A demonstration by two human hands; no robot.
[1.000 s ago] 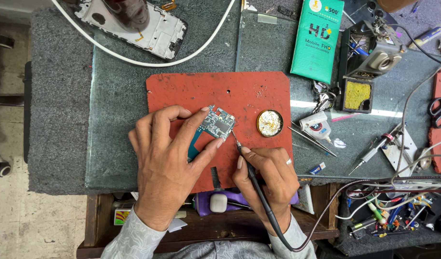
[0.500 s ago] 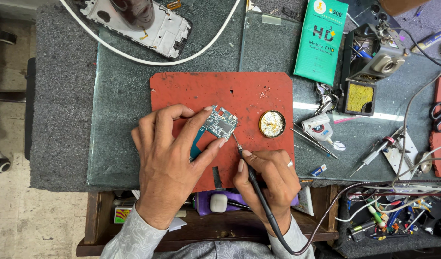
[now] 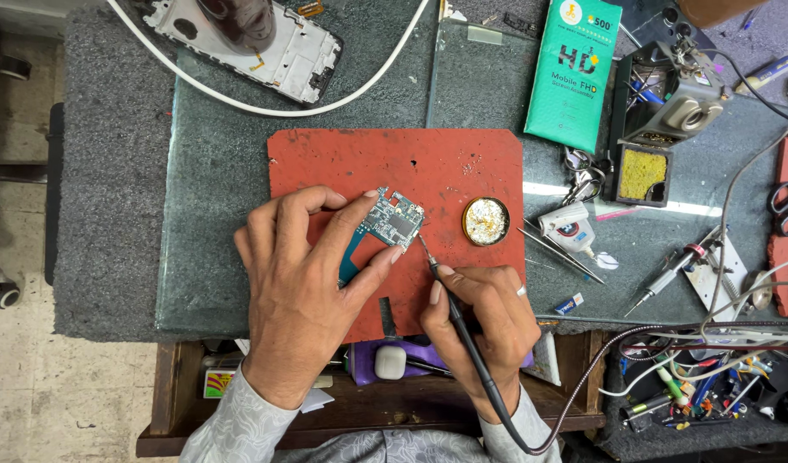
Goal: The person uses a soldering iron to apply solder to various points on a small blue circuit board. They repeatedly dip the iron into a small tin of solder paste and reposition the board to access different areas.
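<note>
The left hand (image 3: 304,291) pinches a small circuit board (image 3: 392,221) between thumb and fingertips, a narrow grip, holding it over the red mat (image 3: 394,167) on the bench (image 3: 214,171). The right hand (image 3: 484,321) closes pen-style around a soldering iron (image 3: 449,300), its tip at the board's right edge. The exact contact point is too small to make out; the iron's cable runs off behind the wrist.
</note>
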